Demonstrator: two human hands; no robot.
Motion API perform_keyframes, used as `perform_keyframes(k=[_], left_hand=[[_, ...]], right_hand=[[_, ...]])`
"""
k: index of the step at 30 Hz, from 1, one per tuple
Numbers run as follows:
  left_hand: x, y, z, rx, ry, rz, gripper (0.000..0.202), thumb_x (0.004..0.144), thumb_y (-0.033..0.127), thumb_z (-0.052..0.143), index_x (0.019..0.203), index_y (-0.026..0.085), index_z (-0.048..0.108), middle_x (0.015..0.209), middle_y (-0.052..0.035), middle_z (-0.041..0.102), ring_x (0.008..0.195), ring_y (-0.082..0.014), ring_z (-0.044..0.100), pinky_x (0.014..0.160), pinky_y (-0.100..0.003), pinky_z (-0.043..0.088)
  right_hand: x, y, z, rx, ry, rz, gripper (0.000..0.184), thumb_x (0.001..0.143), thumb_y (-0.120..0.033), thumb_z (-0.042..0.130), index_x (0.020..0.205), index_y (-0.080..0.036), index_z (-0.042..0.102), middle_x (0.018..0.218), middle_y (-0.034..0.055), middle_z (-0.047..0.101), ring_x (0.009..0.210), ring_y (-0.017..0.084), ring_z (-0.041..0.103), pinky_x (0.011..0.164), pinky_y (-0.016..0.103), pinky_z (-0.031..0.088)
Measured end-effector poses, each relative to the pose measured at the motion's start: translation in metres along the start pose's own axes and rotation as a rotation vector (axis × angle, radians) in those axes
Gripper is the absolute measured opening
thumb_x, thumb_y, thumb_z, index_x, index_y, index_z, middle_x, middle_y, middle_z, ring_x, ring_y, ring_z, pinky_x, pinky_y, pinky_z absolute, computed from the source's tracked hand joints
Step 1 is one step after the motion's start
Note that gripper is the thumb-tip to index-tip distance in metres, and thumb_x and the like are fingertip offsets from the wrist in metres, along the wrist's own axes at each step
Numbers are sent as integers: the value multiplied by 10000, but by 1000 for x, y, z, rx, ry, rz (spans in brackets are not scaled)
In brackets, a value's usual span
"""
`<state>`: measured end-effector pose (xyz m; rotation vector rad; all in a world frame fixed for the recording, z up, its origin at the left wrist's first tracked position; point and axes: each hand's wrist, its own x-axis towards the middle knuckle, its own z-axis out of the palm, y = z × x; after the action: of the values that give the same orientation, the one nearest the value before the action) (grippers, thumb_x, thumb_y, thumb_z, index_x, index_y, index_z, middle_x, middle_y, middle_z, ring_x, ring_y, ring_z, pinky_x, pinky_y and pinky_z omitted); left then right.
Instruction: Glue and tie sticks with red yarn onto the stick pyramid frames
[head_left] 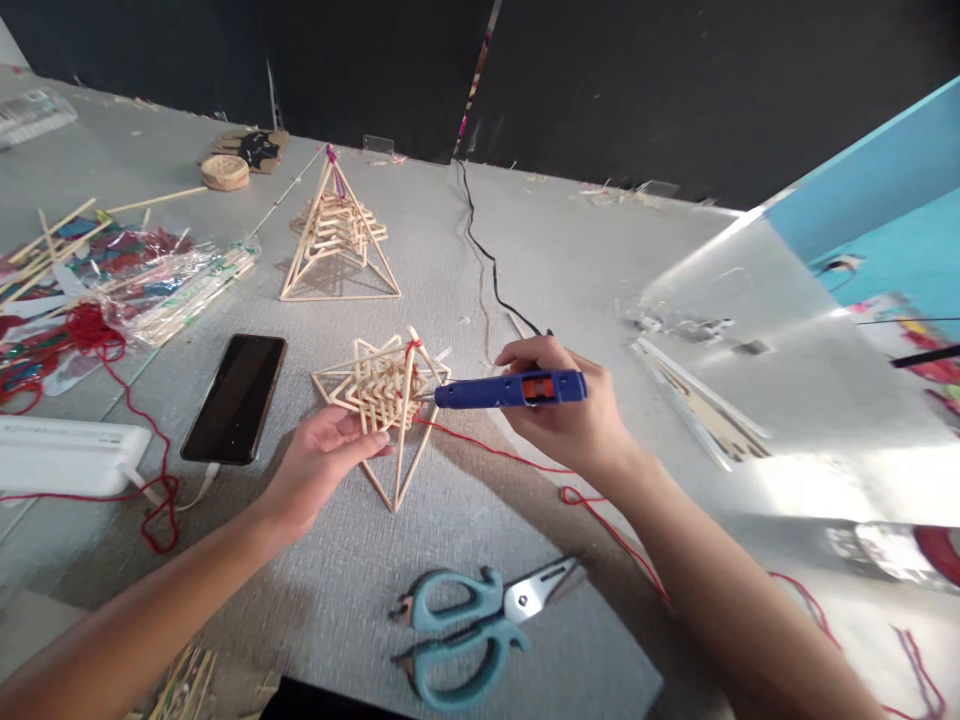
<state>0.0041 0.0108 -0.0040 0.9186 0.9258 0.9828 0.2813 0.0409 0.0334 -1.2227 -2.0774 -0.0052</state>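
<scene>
The left hand (330, 455) was clamped on the lower left side of a small open pyramid of pale wooden sticks (382, 395), its thumb lying along the nested inner sticks. The pyramid stood in the middle of the grey bench (315, 610), with red thread tied at its top corner. The right hand (566, 400) was closed around a dark blue plastic glue gun (480, 391), whose metal nozzle pointed left into the pyramid's sticks; whether the tip touched them could not be told. A red strand of yarn (487, 447) ran from the pyramid to the right, passing under the right forearm.

Behind stood a second pale stick pyramid (341, 235) with purple thread at its peak. A black smartphone (235, 398) lay left of the first pyramid, near a white rectangular power bank (64, 455). Scissors with teal plastic handles (469, 625) lay nearer the wearer, blades pointing right. At the far left, a clear plastic wrapper (176, 285) with pale sticks lay beside a tangle of red yarn (94, 328). A round, light brown wooden piece (225, 172) lay farther back.
</scene>
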Motion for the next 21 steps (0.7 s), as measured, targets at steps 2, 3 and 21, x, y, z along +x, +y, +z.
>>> perform_keyframes(k=[2, 3, 21], left_hand=[[0, 0, 0, -4, 2, -2, 230, 805, 268, 830, 1020, 220, 762, 1097, -50, 776, 1041, -229, 699, 861, -346, 599], [-1, 0, 1, -6, 4, -1, 232, 804, 267, 831, 1020, 219, 763, 1096, -51, 776, 1042, -229, 699, 861, -346, 600], [0, -1, -2, 15, -8, 14, 248, 823, 259, 800, 1065, 223, 761, 1065, -61, 771, 1077, -249, 695, 885, -373, 608]], right_hand=[[0, 0, 1, -10, 11, -11, 308, 751, -133, 594, 1030, -262, 587, 808, -12, 670, 666, 164, 646, 611, 288, 495], [0, 0, 1, -18, 20, -14, 307, 750, -131, 593, 1027, -263, 586, 803, -13, 668, 662, 164, 643, 605, 287, 491], [2, 3, -10, 3, -1, -27, 329, 732, -119, 594, 1024, -273, 594, 826, -4, 652, 713, 184, 652, 639, 308, 514]])
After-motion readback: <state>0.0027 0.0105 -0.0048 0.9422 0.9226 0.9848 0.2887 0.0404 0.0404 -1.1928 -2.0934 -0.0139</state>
